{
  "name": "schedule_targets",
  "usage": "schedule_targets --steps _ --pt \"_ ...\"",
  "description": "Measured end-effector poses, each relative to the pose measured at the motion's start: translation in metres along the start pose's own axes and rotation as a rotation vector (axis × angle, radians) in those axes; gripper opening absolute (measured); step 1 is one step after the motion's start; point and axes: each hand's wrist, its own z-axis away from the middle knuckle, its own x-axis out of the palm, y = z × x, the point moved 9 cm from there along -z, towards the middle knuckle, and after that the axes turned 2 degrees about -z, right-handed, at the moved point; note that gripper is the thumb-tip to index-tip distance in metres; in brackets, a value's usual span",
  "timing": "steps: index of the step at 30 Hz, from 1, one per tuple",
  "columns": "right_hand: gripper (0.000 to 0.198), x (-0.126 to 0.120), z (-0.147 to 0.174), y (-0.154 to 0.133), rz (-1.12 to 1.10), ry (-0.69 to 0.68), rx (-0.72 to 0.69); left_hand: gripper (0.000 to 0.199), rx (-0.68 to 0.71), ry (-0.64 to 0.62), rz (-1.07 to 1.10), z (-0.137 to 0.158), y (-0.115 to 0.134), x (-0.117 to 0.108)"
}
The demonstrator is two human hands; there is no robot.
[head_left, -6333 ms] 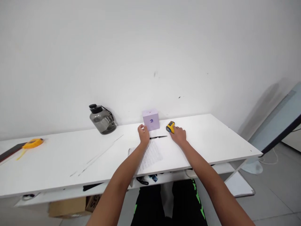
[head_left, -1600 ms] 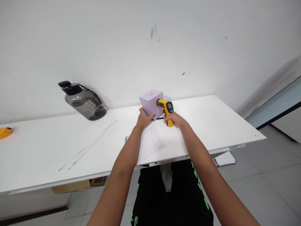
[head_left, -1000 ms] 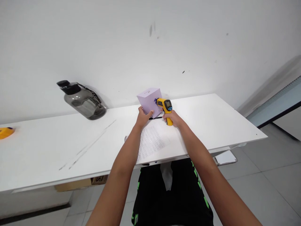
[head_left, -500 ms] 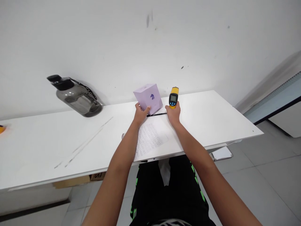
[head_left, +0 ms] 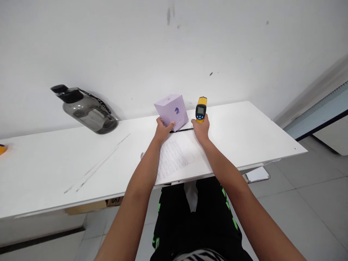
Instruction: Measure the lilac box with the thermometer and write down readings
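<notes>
My left hand (head_left: 163, 129) grips the lower left of a light purple box (head_left: 173, 111) with a dark horse-head logo, its thumb on the front face. The box is tilted. To its right, my right hand (head_left: 201, 129) is closed around the handle of a yellow and black infrared thermometer (head_left: 201, 109), its screen and blue buttons facing me. A thin black pen (head_left: 182, 130) lies on the table between my hands, its right end by my right hand. Below it is a sheet of handwritten paper (head_left: 174, 159), partly covered by my left forearm.
A grey transparent water bottle (head_left: 89, 112) with a black lid and strap stands at the left, near the wall. An orange object (head_left: 2, 149) is cut off at the left edge. The white table (head_left: 244, 137) ends at the right, above a tiled floor.
The view has shifted slightly. Both hands keep their holds on the box and the infrared thermometer, with hardly any movement.
</notes>
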Motion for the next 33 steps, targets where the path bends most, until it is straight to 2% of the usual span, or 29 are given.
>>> schedule_targets --steps 4,10,19,22,25,26,28,33 --pt "0.034 0.001 -0.002 0.002 0.001 -0.001 -0.009 0.086 -0.003 -0.037 -0.088 0.004 0.002 0.001" --pt "0.035 0.003 -0.005 0.004 0.019 -0.017 -0.035 0.085 -0.013 -0.019 -0.09 0.002 -0.001 0.001" --pt "0.034 0.005 0.0 0.003 0.014 -0.032 0.029 0.088 -0.01 -0.034 -0.076 0.005 0.0 0.002" --pt "0.046 0.004 0.0 0.005 0.012 -0.023 0.054 0.093 0.005 -0.019 -0.073 0.005 0.002 0.001" --pt "0.077 0.001 -0.002 0.007 0.028 -0.009 0.078 0.094 0.046 0.03 -0.068 0.004 0.005 -0.002" --pt "0.084 -0.001 -0.004 0.008 0.062 -0.012 0.088 0.094 0.053 0.039 -0.064 0.003 0.005 -0.003" --pt "0.085 -0.004 -0.008 0.006 0.203 -0.026 0.074 0.096 0.052 0.039 -0.055 0.002 0.004 -0.002" --pt "0.073 -0.01 -0.018 -0.006 0.834 -0.106 -0.021 0.099 0.043 0.055 -0.037 0.0 0.002 -0.003"
